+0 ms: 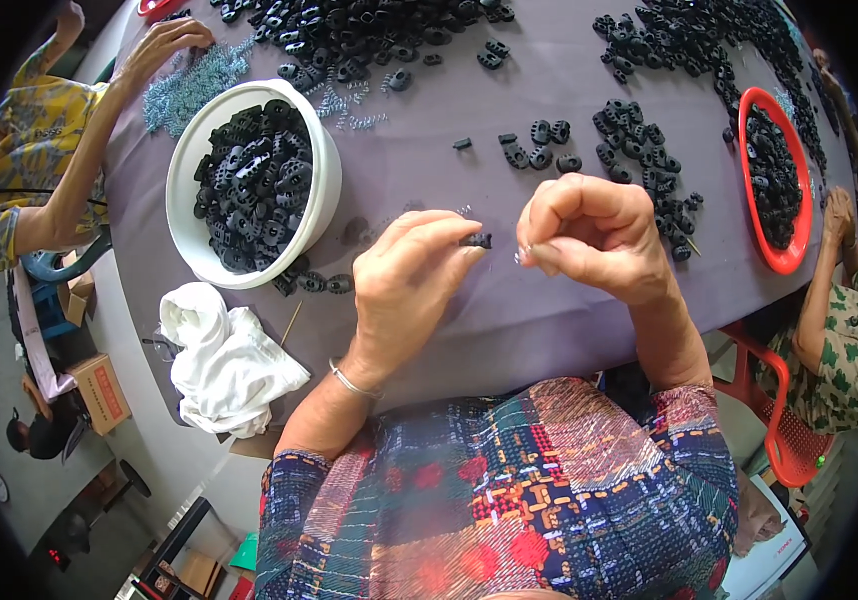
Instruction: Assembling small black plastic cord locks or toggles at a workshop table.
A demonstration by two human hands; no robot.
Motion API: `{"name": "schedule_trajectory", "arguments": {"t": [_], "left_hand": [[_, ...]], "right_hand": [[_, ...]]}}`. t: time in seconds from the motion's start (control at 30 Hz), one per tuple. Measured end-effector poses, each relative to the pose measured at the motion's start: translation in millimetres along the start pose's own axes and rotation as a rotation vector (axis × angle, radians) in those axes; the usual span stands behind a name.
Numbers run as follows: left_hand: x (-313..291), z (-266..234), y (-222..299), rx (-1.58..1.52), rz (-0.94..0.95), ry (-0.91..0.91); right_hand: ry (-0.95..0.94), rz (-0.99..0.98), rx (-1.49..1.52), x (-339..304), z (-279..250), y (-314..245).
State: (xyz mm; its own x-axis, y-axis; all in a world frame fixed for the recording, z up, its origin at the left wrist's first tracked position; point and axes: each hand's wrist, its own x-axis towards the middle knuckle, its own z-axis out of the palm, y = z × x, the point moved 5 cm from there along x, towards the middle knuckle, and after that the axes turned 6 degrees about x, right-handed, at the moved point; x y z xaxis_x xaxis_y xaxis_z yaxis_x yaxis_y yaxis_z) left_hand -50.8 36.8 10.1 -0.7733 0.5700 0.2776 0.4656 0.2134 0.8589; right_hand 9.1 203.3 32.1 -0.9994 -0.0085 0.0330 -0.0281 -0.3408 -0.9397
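Between the thumb and forefinger of my left hand (pixel 399 280) is a small black plastic cord-lock piece (pixel 478 240), held above the table. My right hand (pixel 604 240) faces it a short way to the right, thumb and forefinger pinched on a tiny shiny metal spring (pixel 522 256). The two hands are apart. Beyond my right hand lie loose black cord-lock parts (pixel 541 157), and a single small black piece (pixel 462 144) sits alone farther left. A white bowl (pixel 327 170) heaped with black cord locks (pixel 254 190) stands left of my left hand.
A white cloth (pixel 229 365) and a thin stick (pixel 292 323) lie at the table's near left. Metal springs (pixel 194 85) and a big heap of black parts (pixel 359 30) lie far off. A red basin (pixel 787 262) of parts stands right. Co-workers' arms (pixel 74 190) reach in from both sides.
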Motion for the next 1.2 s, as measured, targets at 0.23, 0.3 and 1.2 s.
{"name": "schedule_trajectory", "arguments": {"t": [0.23,0.3,1.2], "left_hand": [[-2.5,3.1,-3.7,-0.404,-0.307,-0.143],[-4.6,5.8,-2.7,-0.494,-0.400,-0.181],[-17.1,26.6,-14.0,-0.895,-0.673,-0.256]], "right_hand": [[0.012,0.087,0.035,-0.5,-0.1,2.7],[0.005,0.083,0.023,-0.5,1.6,3.6],[-0.008,-0.102,-0.512,6.1,1.4,3.9]]}}
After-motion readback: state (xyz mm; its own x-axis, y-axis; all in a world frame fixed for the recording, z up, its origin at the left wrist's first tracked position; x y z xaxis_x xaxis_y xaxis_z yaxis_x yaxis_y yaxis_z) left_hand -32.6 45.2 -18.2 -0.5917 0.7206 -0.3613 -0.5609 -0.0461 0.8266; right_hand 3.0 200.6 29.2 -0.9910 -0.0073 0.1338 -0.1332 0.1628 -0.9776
